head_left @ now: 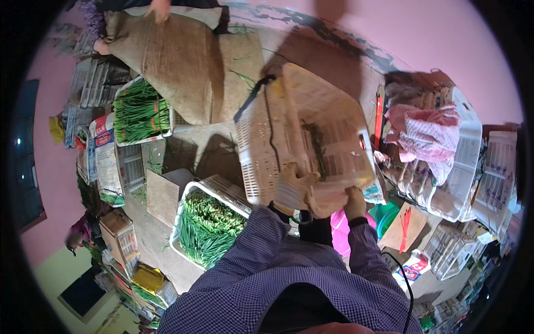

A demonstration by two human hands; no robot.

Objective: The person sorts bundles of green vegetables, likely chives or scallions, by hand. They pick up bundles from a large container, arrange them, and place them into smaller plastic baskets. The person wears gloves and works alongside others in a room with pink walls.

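I hold a large white plastic crate (345, 119) tilted up in front of me, with its open side facing me. My left hand (292, 186), in a light glove, is closed on the crate's near left rim. Gloved as well, my right hand (355, 203) grips the near right corner. A few loose green stalks (316, 146) lie inside the crate, and a dark strap (271, 125) runs along its left side. By my left forearm stands a white crate full of green stalks (208, 225).
At the upper left, another person's hands (159, 10) hold a large brown sheet (167, 61) beside a crate of bundled green stalks (142, 114). A pink cloth (423, 133) lies over a white crate (470, 150) on the right. Red strips (406, 228) rest on a board nearby.
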